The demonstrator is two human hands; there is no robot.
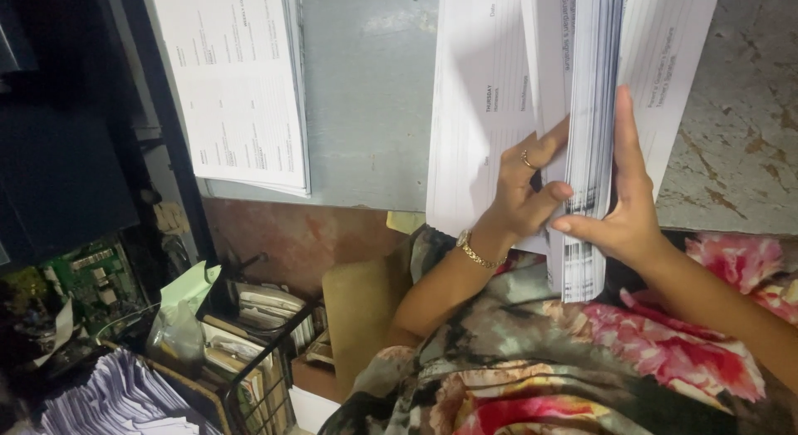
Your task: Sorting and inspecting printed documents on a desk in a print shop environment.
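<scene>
White printed sheets are standing on edge as a thick stack (586, 152) between the two hands. The right hand (623, 210) is clasping the stack's far side, fingers flat against it, while the left hand (524, 190) is pinching pages apart near its edge. Some sheets (478, 111) are lying separated just left of the left hand; most seem unsorted. Another pile (241, 77) is resting on the grey table (366, 94), well left.
</scene>
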